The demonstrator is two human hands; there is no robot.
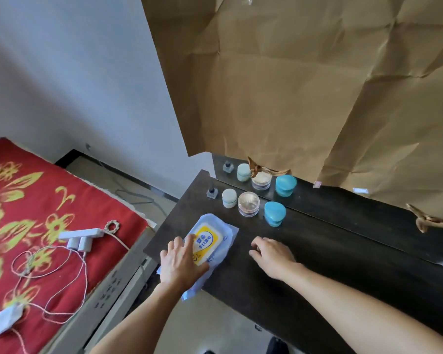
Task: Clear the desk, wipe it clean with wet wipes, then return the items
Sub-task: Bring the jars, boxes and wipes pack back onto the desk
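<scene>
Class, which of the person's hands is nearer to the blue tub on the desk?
The right hand. It rests on the desk just in front of the blue tub; the left hand lies further left, on the wipes pack.

Blue, yellow-labelled wet-wipe pack [215, 240] lies flat on the dark desk [330, 264] near its left edge, jars [248, 204] behind.

Got left hand [180, 261] flat on the wet wipes pack [212, 238] at the desk [343, 251] edge, right hand [271, 254] resting loosely curled nearby, row of little jars [248, 204] behind.
</scene>
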